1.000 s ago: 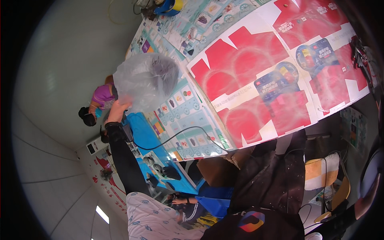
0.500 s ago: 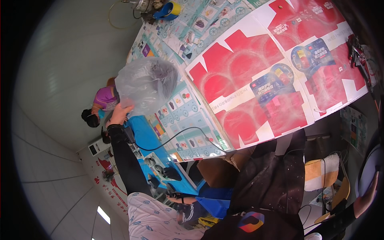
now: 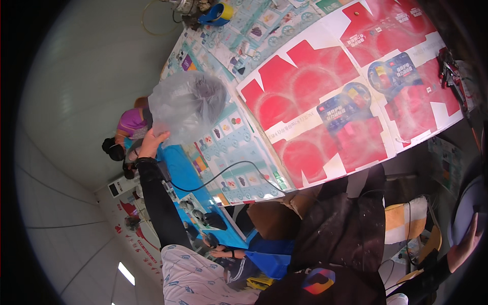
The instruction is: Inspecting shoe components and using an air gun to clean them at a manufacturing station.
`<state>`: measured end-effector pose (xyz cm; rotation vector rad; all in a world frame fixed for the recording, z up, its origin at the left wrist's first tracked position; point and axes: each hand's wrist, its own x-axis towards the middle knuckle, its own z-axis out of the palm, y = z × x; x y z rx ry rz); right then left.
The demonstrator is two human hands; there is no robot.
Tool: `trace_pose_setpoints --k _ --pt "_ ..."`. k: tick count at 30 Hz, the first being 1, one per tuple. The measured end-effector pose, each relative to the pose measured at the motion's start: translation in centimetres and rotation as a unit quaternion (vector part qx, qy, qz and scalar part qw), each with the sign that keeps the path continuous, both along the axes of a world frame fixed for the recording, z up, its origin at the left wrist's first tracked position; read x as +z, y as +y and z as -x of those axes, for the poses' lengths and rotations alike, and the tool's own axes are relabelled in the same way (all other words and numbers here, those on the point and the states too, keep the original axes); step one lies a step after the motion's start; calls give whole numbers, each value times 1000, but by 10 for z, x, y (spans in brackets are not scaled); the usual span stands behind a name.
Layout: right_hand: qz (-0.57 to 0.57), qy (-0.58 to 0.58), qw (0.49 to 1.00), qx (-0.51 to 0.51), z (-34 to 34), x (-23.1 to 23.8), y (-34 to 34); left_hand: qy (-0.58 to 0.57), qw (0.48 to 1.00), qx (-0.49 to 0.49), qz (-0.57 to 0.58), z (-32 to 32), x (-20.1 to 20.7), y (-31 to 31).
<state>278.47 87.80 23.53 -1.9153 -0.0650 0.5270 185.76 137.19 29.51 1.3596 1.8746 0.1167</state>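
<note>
My left hand (image 3: 151, 144), in a black sleeve, is at the lower left corner of a cloudy clear plastic bag (image 3: 185, 109) on the table. Its thumb and fingers close on the bag's edge; part of the fingers is hidden. Dark contents show faintly through the plastic. A black cable (image 3: 229, 168) runs from beside my left wrist across the table's near edge. At the far right edge of the view, my right hand (image 3: 463, 245) is closed on the side of a grey-blue rounded thing (image 3: 465, 211), which is cut off and dim.
Red and white printed cardboard sheets (image 3: 325, 107) cover the table's right side. Pliers-like tools (image 3: 450, 76) lie at its right end, a blue and yellow cup (image 3: 217, 14) at the far end. A person in purple (image 3: 133, 123) bends beyond. Another person's hand (image 3: 221, 252) is by a blue tabletop (image 3: 178, 157).
My left hand stays at the bag. My right hand and the rounded thing rise slightly. The other person's hand by the blue tabletop shifts a little, and the person in purple moves slightly.
</note>
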Motion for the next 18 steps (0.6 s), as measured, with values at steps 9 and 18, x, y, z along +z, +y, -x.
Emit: trace_pose_setpoints --k 9,18 --pt "-101 87 947 291 73 41 133 144 982 -41 -116 -87 127 -242" --pt "-123 218 605 756 207 60 179 -426 890 146 -70 -380 130 -534"
